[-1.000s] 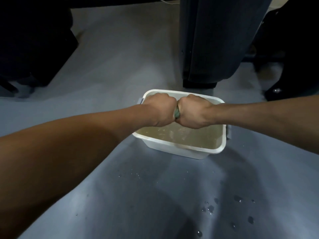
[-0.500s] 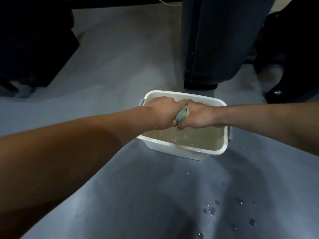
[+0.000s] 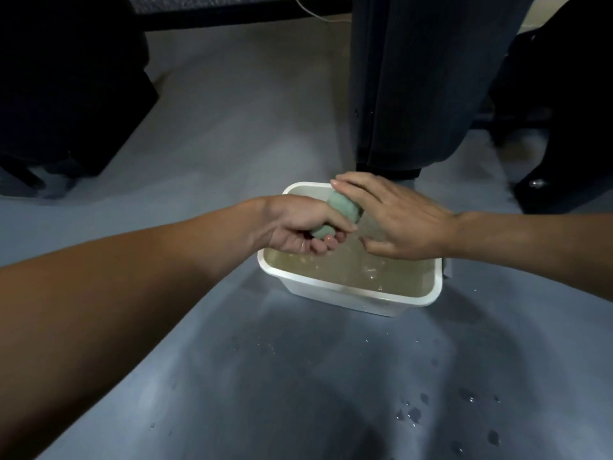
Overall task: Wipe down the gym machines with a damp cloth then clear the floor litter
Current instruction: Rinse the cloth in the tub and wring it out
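Centre frame, over the tub (image 3: 348,295): my left hand (image 3: 298,227) grips the balled green cloth (image 3: 341,207), fingers curled round it so drips fall into the water; right hand (image 3: 401,224) flat, fingers straight, beside it.

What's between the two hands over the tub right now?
In the head view, the wrung green cloth: left hand grips it, open right hand beside it.

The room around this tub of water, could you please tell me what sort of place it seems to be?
Probably a gym floor during cleaning: a smooth grey-blue floor, dark machine bases standing on it, and a white tub of murky water over which the left hand grips a green cloth.
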